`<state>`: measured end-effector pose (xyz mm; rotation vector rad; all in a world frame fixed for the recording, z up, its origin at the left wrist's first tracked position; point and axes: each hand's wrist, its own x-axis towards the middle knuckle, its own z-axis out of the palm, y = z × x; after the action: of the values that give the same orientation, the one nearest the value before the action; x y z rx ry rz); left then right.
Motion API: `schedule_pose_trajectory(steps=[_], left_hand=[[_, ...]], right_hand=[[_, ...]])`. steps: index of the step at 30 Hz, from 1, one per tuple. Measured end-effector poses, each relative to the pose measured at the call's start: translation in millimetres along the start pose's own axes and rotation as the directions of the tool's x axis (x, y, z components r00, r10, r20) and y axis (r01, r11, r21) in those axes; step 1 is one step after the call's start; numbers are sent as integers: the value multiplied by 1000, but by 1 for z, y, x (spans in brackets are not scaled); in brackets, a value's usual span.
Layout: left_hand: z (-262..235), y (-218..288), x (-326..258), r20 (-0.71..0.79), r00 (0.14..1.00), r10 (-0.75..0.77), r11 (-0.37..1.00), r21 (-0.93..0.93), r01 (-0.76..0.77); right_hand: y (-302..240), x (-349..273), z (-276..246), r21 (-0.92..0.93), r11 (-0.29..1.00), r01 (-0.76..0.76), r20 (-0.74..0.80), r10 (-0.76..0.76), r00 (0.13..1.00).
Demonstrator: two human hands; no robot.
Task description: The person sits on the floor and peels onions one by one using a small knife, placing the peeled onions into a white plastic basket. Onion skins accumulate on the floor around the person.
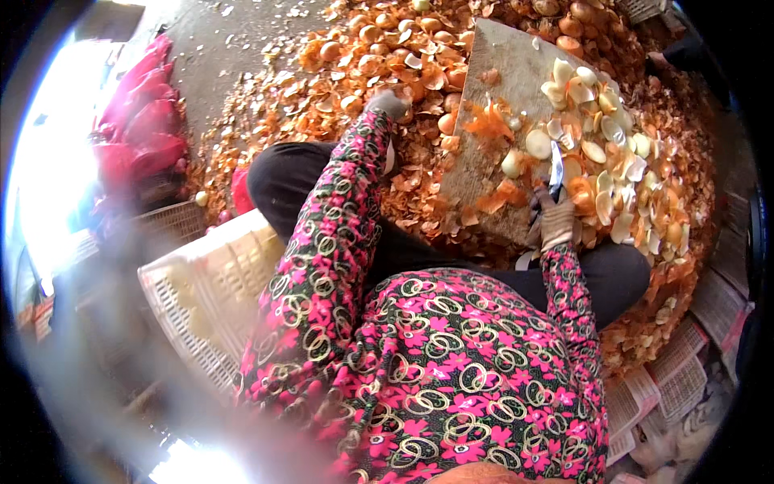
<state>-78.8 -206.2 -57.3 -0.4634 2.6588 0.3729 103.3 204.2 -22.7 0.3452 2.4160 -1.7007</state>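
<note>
Peeling step: right hand (556, 224) gloved, grip clamped on steel-bladed knife (555, 168) at near edge of grey wooden cutting board (500, 73), beside peeled pale onion (513, 163). Left hand (387, 103) reaches into unpeeled orange onion pile (379, 40); grip state unclear. Likely next: grab one onion.

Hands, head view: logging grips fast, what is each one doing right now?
Left hand: gloved, reaching into the unpeeled onions; grip cannot be told.
Right hand: gloved, closed on a knife.
</note>
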Motion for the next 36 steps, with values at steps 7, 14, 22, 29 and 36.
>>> schedule_pose_trajectory(steps=[7, 14, 22, 29, 36], left_hand=[[71, 28, 32, 460, 888, 12, 981, 165, -99], [76, 27, 63, 528, 849, 16, 918, 328, -221], [93, 22, 53, 355, 935, -24, 964, -241, 116], [10, 59, 43, 360, 912, 197, -147, -909, 391], [-68, 103, -34, -20, 948, 318, 119, -991, -61]], right_hand=[[-77, -45, 6, 270, 893, -359, -120, 402, 908], [-101, -42, 18, 351, 849, -395, -169, 473, 865], [-93, -42, 18, 416, 822, -390, -128, 477, 870], [-10, -39, 15, -2, 960, -280, -154, 276, 949], [4, 4, 42, -260, 961, 92, -165, -138, 977]])
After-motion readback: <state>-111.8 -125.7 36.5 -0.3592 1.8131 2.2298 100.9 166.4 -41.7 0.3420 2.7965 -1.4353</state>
